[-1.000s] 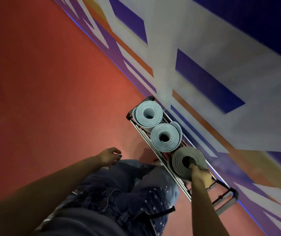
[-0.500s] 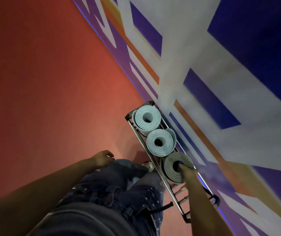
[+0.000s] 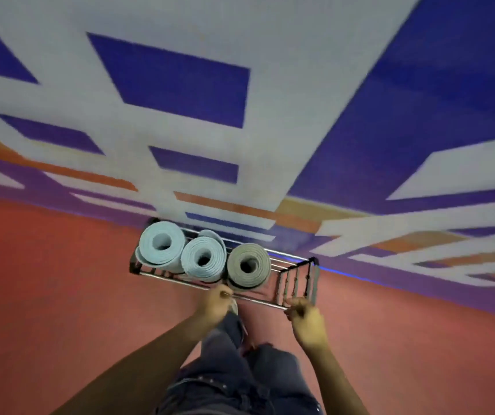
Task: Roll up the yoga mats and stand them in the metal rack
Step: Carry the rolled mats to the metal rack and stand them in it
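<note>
Three rolled yoga mats stand upright in the metal rack against the wall. Two are light blue, one at the left end and one in the middle. The third is grey-green and stands right of them. The rack's right end holds no mat. My left hand grips the rack's front rail just below the grey-green mat. My right hand grips the front rail near the rack's right corner.
The rack stands on a red floor at the foot of a wall painted in blue, white and orange shapes. My legs in blue jeans are right behind the rack. Open floor lies left and right.
My right hand let go of the grey-green mat and moved to the rack's front rail. My left hand came up from my thigh to the rail. The view swung round to face the wall.
</note>
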